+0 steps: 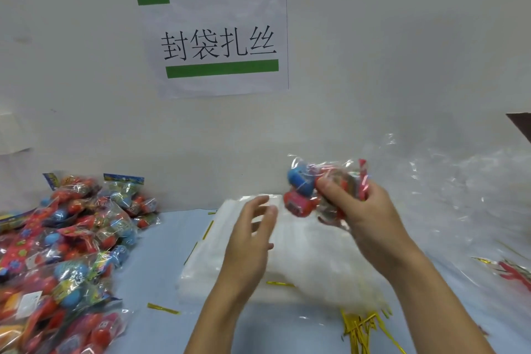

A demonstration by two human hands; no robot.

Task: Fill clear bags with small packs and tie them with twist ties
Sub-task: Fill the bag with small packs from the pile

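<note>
A person's right hand [370, 210] grips a filled clear bag [316, 190] at one o'clock, while the left hand [250, 236], fingers loosely spread and empty, hovers over the stack of clear bags [301, 253].

- A white paper sheet [218, 37] is stuck on the pale wall [402, 37]. Big black Chinese words on it read 封袋扎丝.
- The small colourful toy packs in clear wrap [66, 241] have printing on them, but it is too small and blurry to read.
</note>
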